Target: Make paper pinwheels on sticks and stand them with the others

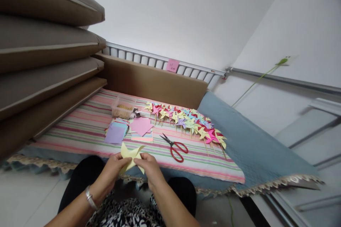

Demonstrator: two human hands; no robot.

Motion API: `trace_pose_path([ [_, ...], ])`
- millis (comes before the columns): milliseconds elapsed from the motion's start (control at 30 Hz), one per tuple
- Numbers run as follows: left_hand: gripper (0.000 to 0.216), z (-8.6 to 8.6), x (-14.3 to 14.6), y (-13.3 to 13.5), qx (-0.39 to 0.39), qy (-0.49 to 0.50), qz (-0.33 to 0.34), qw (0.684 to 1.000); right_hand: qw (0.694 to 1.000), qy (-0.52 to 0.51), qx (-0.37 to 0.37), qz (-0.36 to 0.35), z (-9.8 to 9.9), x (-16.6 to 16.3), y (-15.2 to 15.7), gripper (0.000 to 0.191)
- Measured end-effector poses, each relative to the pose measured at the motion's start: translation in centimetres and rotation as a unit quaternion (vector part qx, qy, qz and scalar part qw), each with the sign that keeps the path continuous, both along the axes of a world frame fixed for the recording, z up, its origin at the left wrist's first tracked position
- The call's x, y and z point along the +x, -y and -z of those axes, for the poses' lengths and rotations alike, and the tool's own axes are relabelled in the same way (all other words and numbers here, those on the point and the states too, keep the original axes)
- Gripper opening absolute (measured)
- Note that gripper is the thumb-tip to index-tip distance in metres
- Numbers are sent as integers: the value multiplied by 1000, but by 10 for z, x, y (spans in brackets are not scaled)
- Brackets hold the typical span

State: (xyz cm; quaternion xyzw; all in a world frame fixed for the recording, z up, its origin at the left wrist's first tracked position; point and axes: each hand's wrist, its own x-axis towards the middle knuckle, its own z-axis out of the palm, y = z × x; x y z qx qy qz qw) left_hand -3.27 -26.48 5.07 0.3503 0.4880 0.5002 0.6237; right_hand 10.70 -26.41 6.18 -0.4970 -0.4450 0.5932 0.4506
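Observation:
A pale yellow paper pinwheel (131, 154) is held between both hands above the near edge of the bed. My left hand (116, 165) pinches its left side, the thumb lying near the centre. On the right side, my right hand (149, 166) grips the paper with thumb and fingers. Red-handled scissors (174, 146) lie just beyond my right hand, their blades pointing away to the left. Stacks of coloured paper squares, purple (115, 132) and pink (141, 126), rest past my left hand. Whether a stick or pin is on the held pinwheel, I cannot tell.
Many finished pinwheels (190, 123) on sticks lie in rows at the right on the striped cloth (87, 127). A clear plastic box (123, 108) of thin sticks stands at the back left. Stacked cushions (48, 56) rise at the left; a brown board (149, 78) lines the back.

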Motion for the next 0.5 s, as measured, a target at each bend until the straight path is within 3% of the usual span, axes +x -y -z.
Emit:
trace_pose_path([
  [233, 23, 16, 1, -4, -3, -5, -2, 1000, 998, 54, 16, 22, 15, -9, -10, 5],
  [500, 32, 18, -7, -8, -30, -1, 12, 999, 994, 104, 31, 8, 19, -14, -15, 14],
])
